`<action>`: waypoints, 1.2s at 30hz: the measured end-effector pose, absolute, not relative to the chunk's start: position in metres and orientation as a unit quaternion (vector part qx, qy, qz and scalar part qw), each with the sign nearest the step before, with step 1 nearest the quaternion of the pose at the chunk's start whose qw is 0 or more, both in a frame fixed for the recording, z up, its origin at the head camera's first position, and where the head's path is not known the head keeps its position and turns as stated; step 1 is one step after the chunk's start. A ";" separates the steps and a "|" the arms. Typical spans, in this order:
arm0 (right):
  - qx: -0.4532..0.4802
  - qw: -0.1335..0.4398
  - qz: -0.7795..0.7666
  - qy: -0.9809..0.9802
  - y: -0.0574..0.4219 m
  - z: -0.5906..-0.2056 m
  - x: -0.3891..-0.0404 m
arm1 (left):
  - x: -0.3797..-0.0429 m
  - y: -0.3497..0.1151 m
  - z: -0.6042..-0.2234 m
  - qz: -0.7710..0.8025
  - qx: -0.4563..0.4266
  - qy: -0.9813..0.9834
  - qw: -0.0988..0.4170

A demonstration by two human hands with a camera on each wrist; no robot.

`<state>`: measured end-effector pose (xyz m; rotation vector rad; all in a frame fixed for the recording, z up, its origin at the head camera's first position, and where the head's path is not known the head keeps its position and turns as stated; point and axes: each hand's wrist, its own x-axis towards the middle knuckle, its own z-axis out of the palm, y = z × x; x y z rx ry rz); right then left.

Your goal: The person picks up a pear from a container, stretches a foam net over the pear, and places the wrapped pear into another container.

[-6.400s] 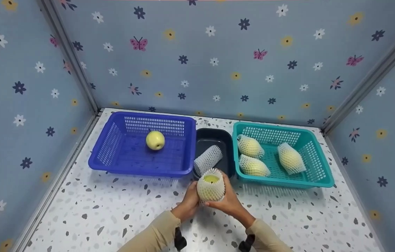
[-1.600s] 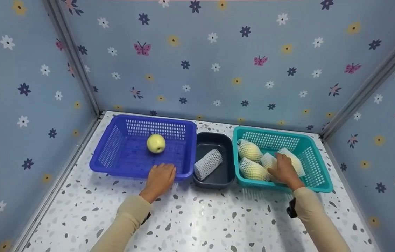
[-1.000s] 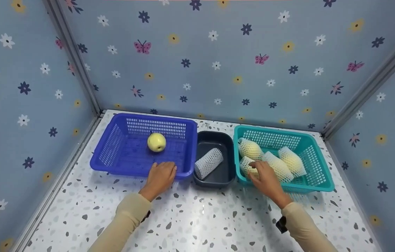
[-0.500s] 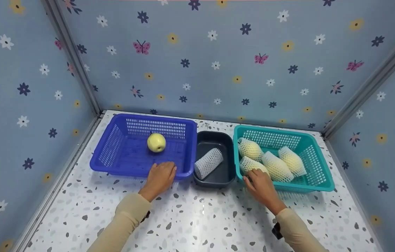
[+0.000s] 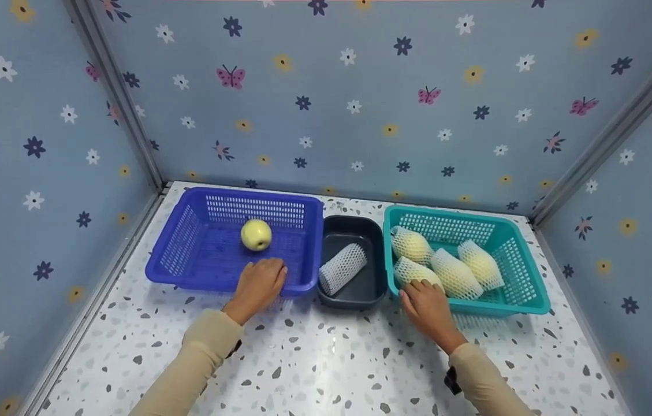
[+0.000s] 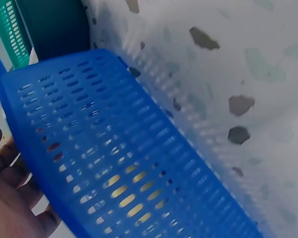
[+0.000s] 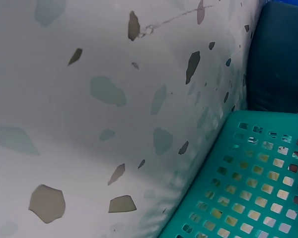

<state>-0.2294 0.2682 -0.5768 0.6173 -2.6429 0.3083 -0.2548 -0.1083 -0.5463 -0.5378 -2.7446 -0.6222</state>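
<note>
My left hand rests over the front rim of the blue basket, its loosely bent fingers reaching just inside. In the left wrist view, fingers show beside that rim. A yellow-green apple sits in this basket beyond the hand. On the right, my right hand lies over the teal basket's front rim, near its left corner. Its fingertips overlap the nearest foam-netted fruit. Several netted fruits lie in this basket, including one right of the hand. In the right wrist view, the teal wall mostly hides the fingers.
Between the baskets stands a dark tray holding a white foam net sleeve. All three containers stand side by side on a speckled white table. Flower-patterned panels close off the back and both sides.
Both hands held a netted fruit in front of the tray. The right hand then set it in the teal basket, let go and moved left to the front rim. The left hand moved to the blue rim.
</note>
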 end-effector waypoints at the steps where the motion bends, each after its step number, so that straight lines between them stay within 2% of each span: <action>1: 0.221 0.204 0.110 -0.947 0.268 -0.577 -0.230 | -0.257 -0.110 -0.544 -0.214 -0.186 -0.948 0.144; 5: 0.222 0.207 0.110 -0.946 0.269 -0.579 -0.230 | -0.265 -0.116 -0.533 -0.214 -0.186 -0.946 0.160; 11: 0.236 0.232 0.110 -0.937 0.269 -0.581 -0.233 | -0.283 -0.131 -0.512 -0.214 -0.168 -0.951 0.145; 17: 0.249 0.262 0.107 -0.926 0.270 -0.584 -0.234 | -0.308 -0.148 -0.492 -0.251 -0.127 -0.954 0.101; 28: 0.236 0.270 0.103 -0.928 0.275 -0.584 -0.234 | -0.357 -0.157 -0.474 -0.234 -0.050 -0.970 0.047; 36: 0.236 0.263 0.095 -0.931 0.271 -0.584 -0.234 | -0.371 -0.162 -0.480 -0.234 -0.001 -0.972 -0.037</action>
